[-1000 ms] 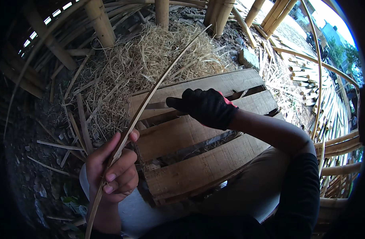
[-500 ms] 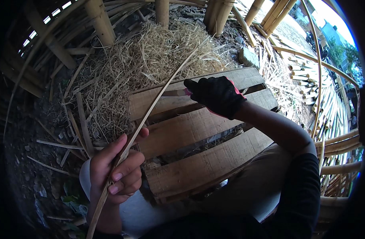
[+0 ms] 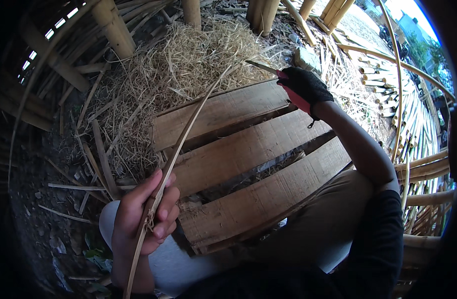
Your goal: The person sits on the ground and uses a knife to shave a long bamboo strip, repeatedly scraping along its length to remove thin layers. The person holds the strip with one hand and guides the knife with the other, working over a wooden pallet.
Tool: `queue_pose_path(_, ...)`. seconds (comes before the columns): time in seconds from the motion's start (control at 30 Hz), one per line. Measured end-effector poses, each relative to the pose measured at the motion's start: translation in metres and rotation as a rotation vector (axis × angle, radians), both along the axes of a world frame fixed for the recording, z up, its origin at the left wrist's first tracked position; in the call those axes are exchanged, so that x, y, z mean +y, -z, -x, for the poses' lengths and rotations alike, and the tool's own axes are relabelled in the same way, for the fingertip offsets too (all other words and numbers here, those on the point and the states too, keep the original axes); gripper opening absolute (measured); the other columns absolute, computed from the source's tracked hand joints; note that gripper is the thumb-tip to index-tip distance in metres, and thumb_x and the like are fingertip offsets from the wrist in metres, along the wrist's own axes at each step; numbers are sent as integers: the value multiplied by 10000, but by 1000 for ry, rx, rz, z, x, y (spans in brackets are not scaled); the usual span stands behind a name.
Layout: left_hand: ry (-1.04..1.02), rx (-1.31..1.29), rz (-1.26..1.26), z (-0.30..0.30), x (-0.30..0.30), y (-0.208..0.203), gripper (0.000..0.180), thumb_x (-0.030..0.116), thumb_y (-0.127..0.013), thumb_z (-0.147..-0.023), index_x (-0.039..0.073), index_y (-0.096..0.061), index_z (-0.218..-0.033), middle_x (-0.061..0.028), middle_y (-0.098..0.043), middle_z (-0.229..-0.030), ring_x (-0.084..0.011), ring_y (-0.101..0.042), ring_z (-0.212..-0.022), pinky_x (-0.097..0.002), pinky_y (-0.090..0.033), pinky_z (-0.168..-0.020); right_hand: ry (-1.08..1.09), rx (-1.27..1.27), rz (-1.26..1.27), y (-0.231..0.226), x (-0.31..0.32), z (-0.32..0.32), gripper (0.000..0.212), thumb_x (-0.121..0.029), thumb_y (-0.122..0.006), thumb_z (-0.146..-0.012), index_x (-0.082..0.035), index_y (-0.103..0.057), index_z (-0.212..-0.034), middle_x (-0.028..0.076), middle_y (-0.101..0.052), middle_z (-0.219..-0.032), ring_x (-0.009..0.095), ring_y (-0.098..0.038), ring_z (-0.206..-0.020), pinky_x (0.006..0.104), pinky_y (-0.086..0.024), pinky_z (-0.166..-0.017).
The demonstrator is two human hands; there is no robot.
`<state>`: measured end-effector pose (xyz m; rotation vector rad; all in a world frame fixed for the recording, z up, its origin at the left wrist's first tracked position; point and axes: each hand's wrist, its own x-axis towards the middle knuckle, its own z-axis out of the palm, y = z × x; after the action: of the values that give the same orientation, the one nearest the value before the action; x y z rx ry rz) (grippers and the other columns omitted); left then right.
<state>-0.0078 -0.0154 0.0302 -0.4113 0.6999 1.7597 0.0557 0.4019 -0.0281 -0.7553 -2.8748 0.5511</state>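
Observation:
My bare left hand (image 3: 148,212) is closed round a long thin bamboo strip (image 3: 189,123), which slants from the lower edge up toward the far shavings. A small curl of fibre sticks to the strip beside my fingers. My right hand (image 3: 305,89), in a black and red glove, grips a knife (image 3: 262,67). Its blade points left, and the tip lies close to the far end of the strip; whether they touch I cannot tell. Beneath both stands a low slatted wooden bench (image 3: 238,147), with my legs around its near side.
A heap of pale shavings (image 3: 188,65) lies beyond the bench. Upright bamboo posts (image 3: 113,30) stand behind it. A grey block (image 3: 308,60) sits past my right hand. Cut bamboo poles (image 3: 413,129) are stacked at right, and loose strips (image 3: 100,154) lie on the dark ground at left.
My right hand with the knife has moved away and to the right, from the strip's middle to near its far end. The strip's far end now bends more. My left hand keeps its hold.

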Motion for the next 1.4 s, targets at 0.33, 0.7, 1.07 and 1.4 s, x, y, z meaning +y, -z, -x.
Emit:
queue_pose_path(0.33, 66, 610, -26, 6, 1, 8, 458, 177, -376, -1071, 26, -372, -1503, -172, -625, -922, -181, -686, -596, -225, -520, -386, -134, -64, -90, 6, -13, 0, 416, -445, -601, -935, -102, -671, -1159, 177, -695, -1089, 380, -658, -1047, 451, -522, -901)
queue_pose_path(0.7, 199, 739, 108, 14, -8, 11, 341, 131, -370, -1061, -21, -512, -1331, -155, -625, -958, -189, -693, -634, -273, -586, -471, -217, -42, -27, 5, -23, 0, 430, -437, -629, -952, -65, -666, -1163, 179, -702, -1063, 351, -670, -1017, 428, -512, -899)
queue_pose_path(1.07, 40, -82, -248, 26, -9, 13, 405, 171, -291, -1074, -100, -295, -1376, -69, -503, -792, -146, -578, -517, -246, -555, -374, -205, 20, 8, 7, -26, 2, 388, -402, -645, -955, -64, -674, -1142, 160, -715, -995, 308, -688, -940, 398, -523, -853)
queue_pose_path(1.4, 119, -236, -373, 20, -10, 14, 319, 342, -228, -1100, 50, -331, -1175, -17, -472, -676, -134, -554, -431, -239, -506, -305, -168, 7, 113, -8, -41, 5, 429, -484, -523, -1006, -110, -692, -1131, 166, -707, -984, 335, -685, -924, 415, -526, -830)
